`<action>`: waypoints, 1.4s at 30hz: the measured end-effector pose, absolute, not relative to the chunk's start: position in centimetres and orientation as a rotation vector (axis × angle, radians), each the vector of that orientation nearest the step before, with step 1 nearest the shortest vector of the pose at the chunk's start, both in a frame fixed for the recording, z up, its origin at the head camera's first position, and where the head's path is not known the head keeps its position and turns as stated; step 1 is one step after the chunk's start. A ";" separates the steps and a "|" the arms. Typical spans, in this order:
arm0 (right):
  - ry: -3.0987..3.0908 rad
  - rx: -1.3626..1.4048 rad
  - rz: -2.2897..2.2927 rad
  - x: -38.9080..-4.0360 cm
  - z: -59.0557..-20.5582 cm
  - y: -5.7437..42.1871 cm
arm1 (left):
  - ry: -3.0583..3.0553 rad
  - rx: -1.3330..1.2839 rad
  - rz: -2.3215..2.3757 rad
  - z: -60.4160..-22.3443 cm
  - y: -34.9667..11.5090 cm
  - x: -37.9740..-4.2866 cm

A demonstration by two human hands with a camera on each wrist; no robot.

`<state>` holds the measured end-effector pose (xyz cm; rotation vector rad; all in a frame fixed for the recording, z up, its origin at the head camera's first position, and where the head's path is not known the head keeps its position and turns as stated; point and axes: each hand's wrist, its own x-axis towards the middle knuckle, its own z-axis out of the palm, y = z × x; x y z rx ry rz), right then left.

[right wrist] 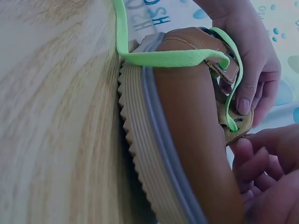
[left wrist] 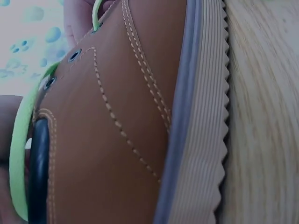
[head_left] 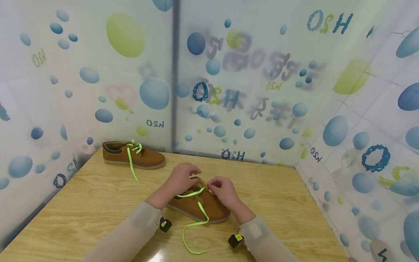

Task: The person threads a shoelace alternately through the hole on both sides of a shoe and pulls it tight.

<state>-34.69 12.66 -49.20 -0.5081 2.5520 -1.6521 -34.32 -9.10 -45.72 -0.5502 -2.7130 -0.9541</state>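
Observation:
A brown leather shoe (head_left: 212, 207) stands on the table, toe to the right. Its neon green shoelace (head_left: 202, 211) runs across the opening to an eyelet in the far flap (right wrist: 238, 122); one loose end trails down the near side onto the table. My left hand (head_left: 183, 178) reaches over the shoe and pinches that flap, thumb on its face, other fingers behind. At the flap's front edge my right hand (head_left: 224, 189) has curled fingers and seems to pinch the lace there, though the fingers hide the held part. The left wrist view shows the shoe's side (left wrist: 117, 116).
A second brown shoe (head_left: 147, 157) stands at the table's back left, its green lace (head_left: 131, 163) loosely knotted with one end hanging down. The wooden table (head_left: 278, 218) meets patterned walls (head_left: 229, 138) at the back and sides. A small black device (head_left: 235, 240) sits at each wrist.

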 end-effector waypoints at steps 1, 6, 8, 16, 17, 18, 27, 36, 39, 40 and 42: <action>2.547 -0.503 -1.668 -34.7 -49.2 12.7 | -2.712 -0.575 -0.952 -45.8 -9.2 -34.4; 2.552 -0.459 -1.690 -34.9 -49.2 12.8 | -2.707 -0.660 -0.939 -45.9 -9.4 -34.7; 2.563 -0.431 -1.695 -35.0 -49.2 13.0 | -2.711 -0.683 -0.931 -45.8 -9.6 -34.7; 2.597 -0.357 -1.773 -35.7 -48.8 14.3 | -2.735 -0.703 -0.953 -45.5 -9.8 -34.8; 2.604 -0.355 -1.777 -35.8 -48.7 14.5 | -2.740 -0.699 -0.960 -45.5 -9.8 -34.8; 2.606 -0.345 -1.784 -35.9 -48.7 14.6 | -2.745 -0.693 -0.967 -45.5 -9.8 -34.7; 2.676 -0.243 -1.805 -36.8 -47.8 16.3 | -2.769 -0.666 -0.994 -45.6 -9.8 -34.8; 2.808 -0.207 -1.735 -37.9 -47.0 18.5 | -2.762 -0.658 -1.020 -45.7 -9.8 -34.9; 2.793 -0.158 -1.761 -38.3 -47.0 19.2 | -2.755 -0.664 -1.014 -45.8 -9.9 -35.0; 2.785 -0.141 -1.778 -38.4 -47.0 19.3 | -2.754 -0.671 -1.010 -45.8 -9.9 -35.0; 2.768 -0.102 -1.803 -38.6 -47.1 19.6 | -2.755 -0.691 -1.006 -45.6 -10.0 -35.0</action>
